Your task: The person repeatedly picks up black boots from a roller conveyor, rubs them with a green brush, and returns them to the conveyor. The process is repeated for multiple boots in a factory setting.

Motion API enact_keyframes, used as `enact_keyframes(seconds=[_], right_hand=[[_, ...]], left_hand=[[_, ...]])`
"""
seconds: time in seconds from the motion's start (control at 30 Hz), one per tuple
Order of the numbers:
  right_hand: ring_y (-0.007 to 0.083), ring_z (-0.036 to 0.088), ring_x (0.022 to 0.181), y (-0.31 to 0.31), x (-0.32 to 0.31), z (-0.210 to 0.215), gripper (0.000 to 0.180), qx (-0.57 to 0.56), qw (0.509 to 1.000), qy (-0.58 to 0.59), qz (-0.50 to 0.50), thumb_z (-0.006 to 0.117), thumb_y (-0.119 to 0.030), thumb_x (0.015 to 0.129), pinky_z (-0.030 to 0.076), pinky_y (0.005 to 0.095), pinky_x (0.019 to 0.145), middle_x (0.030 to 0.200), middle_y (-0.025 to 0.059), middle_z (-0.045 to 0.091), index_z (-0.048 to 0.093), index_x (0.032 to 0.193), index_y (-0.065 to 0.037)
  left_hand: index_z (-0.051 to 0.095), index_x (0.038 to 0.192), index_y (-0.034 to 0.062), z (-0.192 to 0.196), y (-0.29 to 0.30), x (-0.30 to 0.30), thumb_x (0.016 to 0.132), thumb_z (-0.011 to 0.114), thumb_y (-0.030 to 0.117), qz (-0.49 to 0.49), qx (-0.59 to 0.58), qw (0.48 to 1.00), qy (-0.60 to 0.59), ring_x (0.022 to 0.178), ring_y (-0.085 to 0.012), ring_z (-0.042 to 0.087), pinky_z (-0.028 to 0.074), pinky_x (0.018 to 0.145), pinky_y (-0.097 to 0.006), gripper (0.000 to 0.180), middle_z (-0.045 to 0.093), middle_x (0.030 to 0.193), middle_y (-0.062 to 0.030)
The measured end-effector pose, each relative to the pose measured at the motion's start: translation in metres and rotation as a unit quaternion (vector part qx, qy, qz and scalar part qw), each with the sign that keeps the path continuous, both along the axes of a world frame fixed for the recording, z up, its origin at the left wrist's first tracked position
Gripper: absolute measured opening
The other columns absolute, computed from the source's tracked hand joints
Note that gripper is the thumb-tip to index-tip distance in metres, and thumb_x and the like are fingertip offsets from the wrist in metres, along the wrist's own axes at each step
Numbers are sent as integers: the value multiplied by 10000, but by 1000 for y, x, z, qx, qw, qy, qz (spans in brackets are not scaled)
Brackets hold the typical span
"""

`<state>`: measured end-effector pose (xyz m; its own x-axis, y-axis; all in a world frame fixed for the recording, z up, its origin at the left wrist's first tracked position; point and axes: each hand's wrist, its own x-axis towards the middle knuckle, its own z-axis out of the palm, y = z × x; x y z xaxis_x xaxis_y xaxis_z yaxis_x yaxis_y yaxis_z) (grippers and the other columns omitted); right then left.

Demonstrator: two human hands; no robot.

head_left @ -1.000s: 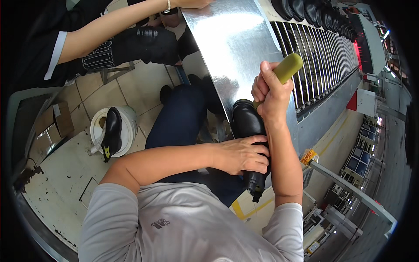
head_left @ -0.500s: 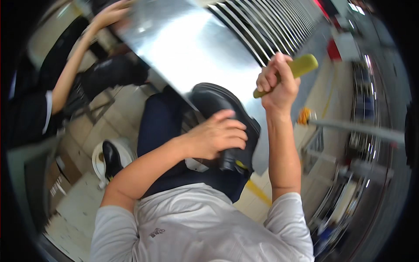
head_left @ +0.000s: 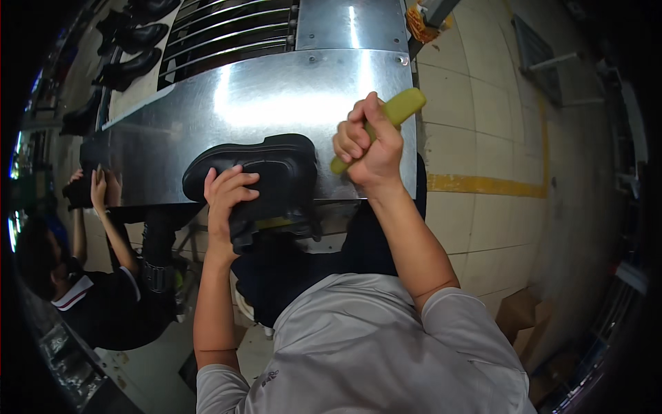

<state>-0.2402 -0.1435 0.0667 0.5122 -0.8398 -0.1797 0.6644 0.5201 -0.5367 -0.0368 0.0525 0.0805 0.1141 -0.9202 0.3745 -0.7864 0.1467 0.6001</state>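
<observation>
A black ankle boot point(head_left: 279, 169) lies on its side at the near edge of the metal table. Its toe points left, its sole faces away from me, and the shaft hangs toward my lap. My left hand point(head_left: 227, 193) holds the boot near the toe, fingers laid over the upper and the thumb hidden. Right of the heel, my right hand point(head_left: 372, 148) is closed in a fist round a yellow-green bar point(head_left: 405, 105) with rounded ends. The bar stays apart from the boot, and I cannot tell its exact kind.
The shiny metal table point(head_left: 276, 90) meets a slatted roller section point(head_left: 234, 34) beyond. Several black boots point(head_left: 131, 69) stand at the far left. A co-worker point(head_left: 103, 303) sits at left, both hands on a dark thing. A cardboard box point(head_left: 520, 314) is on the floor at right.
The view has swung round, and the table now runs across it. The boot's toe, which pointed away, now points left. My right hand keeps hold of the bar.
</observation>
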Motion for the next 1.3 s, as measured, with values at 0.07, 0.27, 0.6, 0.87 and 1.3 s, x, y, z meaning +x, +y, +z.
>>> enact_keyframes(seconds=[0.07, 0.27, 0.6, 0.87, 1.3], right_hand=[[97, 329, 423, -6, 7, -4, 415, 10, 999, -38, -7, 528, -442, 1070, 309, 278, 428, 535, -38, 340, 556, 833, -103], [100, 324, 418, -21, 14, -16, 448, 54, 992, -112, -8, 525, -484, 1060, 299, 286, 429, 534, -42, 337, 565, 815, -110], [78, 332, 411, -29, 40, -22, 358, 77, 993, -87, 8, 625, -380, 1030, 290, 269, 399, 536, -45, 339, 534, 822, -104], [80, 355, 384, -55, 26, -20, 343, 65, 998, -3, -13, 697, -345, 987, 299, 259, 381, 519, -44, 393, 540, 801, -103], [77, 423, 455, -9, -27, -33, 338, -89, 992, 93, -19, 620, -320, 1038, 370, 249, 438, 554, -13, 435, 597, 880, -21]], left_hand=[[619, 1103, 111, 3, -4, 1, 827, 765, 464, -2, 10, 1000, 4, 1333, -330, 556, 176, 1226, -543, 471, 684, 1272, -94], [581, 1140, 126, 7, -12, -5, 829, 820, 407, -10, 16, 1000, 13, 1336, -330, 562, 194, 1235, -557, 483, 677, 1281, -107], [602, 1195, 94, 13, -41, -1, 697, 872, 165, 18, 43, 988, 147, 1331, -319, 575, 181, 1254, -517, 572, 698, 1272, -130], [676, 1096, -74, 4, -69, -36, 804, 816, -16, 406, -103, 890, 182, 878, -132, 707, 563, 822, -289, 328, 735, 1087, -120], [681, 1005, -97, -12, -142, 90, 1064, 195, 636, -139, 61, 852, 501, 1074, -375, 643, 445, 1050, -452, 881, 699, 1001, -244]])
